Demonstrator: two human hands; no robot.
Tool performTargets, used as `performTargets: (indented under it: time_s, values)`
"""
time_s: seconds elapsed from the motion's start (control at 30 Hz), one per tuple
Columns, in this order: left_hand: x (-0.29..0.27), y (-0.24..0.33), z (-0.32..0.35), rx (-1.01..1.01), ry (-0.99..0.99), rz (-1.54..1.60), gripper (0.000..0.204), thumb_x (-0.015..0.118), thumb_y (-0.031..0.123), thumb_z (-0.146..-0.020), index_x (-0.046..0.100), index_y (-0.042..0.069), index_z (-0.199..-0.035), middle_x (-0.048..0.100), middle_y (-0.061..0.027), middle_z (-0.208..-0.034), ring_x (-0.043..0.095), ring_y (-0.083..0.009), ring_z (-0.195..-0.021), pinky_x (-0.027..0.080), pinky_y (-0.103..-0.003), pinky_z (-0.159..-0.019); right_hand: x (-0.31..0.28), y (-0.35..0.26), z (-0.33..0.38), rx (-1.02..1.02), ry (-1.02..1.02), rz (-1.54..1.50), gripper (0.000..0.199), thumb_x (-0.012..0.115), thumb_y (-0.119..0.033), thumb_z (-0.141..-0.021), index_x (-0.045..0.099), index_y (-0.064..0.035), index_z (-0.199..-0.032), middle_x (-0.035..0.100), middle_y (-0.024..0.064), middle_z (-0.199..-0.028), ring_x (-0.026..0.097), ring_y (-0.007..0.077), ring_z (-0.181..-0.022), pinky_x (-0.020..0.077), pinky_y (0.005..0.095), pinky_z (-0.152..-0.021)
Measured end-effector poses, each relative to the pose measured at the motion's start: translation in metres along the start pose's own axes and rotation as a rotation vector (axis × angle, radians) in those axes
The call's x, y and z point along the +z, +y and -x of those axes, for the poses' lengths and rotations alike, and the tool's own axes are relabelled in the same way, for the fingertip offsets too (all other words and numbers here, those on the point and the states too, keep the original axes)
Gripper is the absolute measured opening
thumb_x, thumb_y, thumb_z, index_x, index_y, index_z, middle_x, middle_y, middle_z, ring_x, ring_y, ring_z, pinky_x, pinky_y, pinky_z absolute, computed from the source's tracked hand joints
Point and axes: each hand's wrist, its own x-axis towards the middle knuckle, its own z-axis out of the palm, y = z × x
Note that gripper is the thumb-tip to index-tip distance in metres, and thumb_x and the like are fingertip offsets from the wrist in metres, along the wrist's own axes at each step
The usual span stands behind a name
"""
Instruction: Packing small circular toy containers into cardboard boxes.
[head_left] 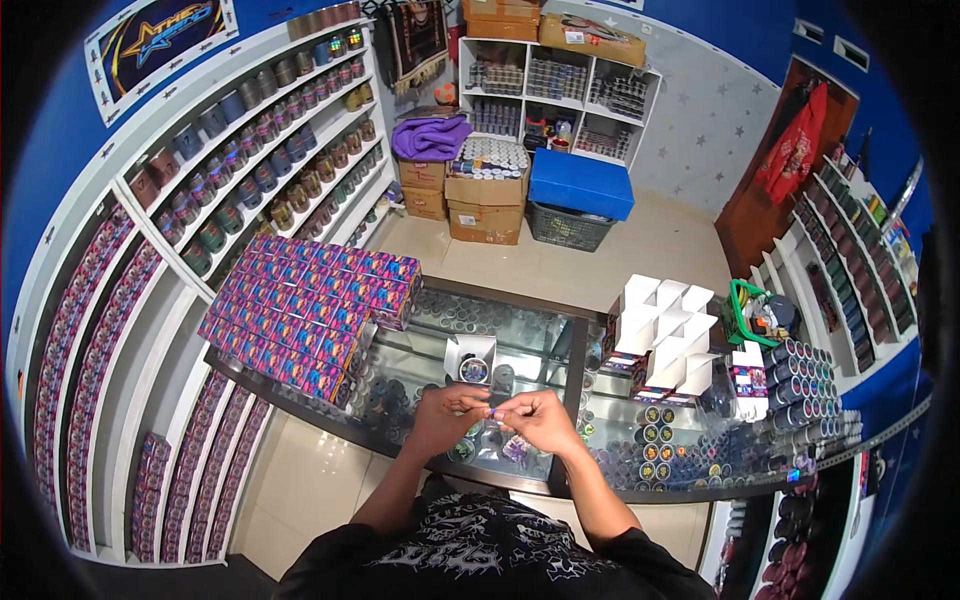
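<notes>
My left hand [446, 414] and my right hand [538, 418] meet above the glass counter, fingertips pinched together. Between them is a small blue-purple piece [492, 412], too small to name and partly covered by the fingers. Just beyond the hands stands an open white box [466, 347] with its flap up. A round tub with a dark, printed lid [473, 371] sits in or right at that box; the hands hide part of the box's front.
Stacked colourful printed boxes [290, 310] cover the counter's left end. Open white-flapped boxes [665, 330] stand to the right, beside a green basket [748, 312] and stacked dark tubs [800, 375]. Beyond the glass counter [535, 325] are cartons [484, 222] and a blue-lidded crate [580, 185].
</notes>
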Motion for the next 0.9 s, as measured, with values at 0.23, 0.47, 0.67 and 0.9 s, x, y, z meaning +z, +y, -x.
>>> performTargets:
  time_s: [0.23, 0.47, 0.67, 0.9]
  values:
    - [-0.004, 0.008, 0.003, -0.054, -0.047, 0.082, 0.018, 0.07, -0.005, -0.082, 0.066, -0.006, -0.099, 0.072, -0.0116, -0.088, 0.068, -0.0127, -0.082, 0.055, -0.024, -0.075, -0.009, -0.012, 0.004, -0.062, -0.154, 0.045, 0.015, 0.062, 0.002, -0.088, 0.068, 0.0035, -0.101, 0.067, 0.0021, -0.074, 0.058, 0.0044, -0.067, 0.047, 0.0212, -0.064]
    - [-0.024, 0.018, -0.008, 0.035, 0.018, -0.023, 0.015, 0.069, -0.003, -0.082, 0.066, -0.005, -0.097, 0.071, -0.0098, -0.089, 0.067, -0.0111, -0.081, 0.055, -0.025, -0.075, -0.001, -0.021, -0.004, -0.054, -0.106, 0.107, 0.013, 0.058, 0.006, -0.083, 0.067, 0.0018, -0.091, 0.064, -0.0007, -0.072, 0.051, 0.0019, -0.065, 0.0404, 0.0196, -0.058]
    - [-0.059, 0.007, -0.024, 0.163, 0.108, -0.188, 0.023, 0.076, 0.005, -0.077, 0.067, 0.0, -0.098, 0.069, -0.0055, -0.09, 0.065, -0.0152, -0.083, 0.051, -0.028, -0.077, 0.003, -0.036, -0.027, -0.19, 0.335, 0.086, 0.008, 0.062, 0.004, -0.082, 0.068, 0.0006, -0.086, 0.064, -0.0018, -0.073, 0.052, 0.0035, -0.063, 0.0404, 0.0205, -0.055]
    - [-0.089, -0.048, -0.06, 0.054, -0.154, -0.371, 0.096, 0.089, 0.021, -0.058, 0.04, 0.005, -0.139, 0.045, -0.0184, -0.136, 0.045, -0.0325, -0.126, 0.037, -0.041, -0.105, 0.029, -0.055, -0.066, -0.332, 0.458, 0.67, 0.01, 0.065, -0.005, -0.079, 0.071, -0.004, -0.088, 0.069, 0.0123, -0.08, 0.065, 0.0253, -0.066, 0.0513, 0.0349, -0.062]
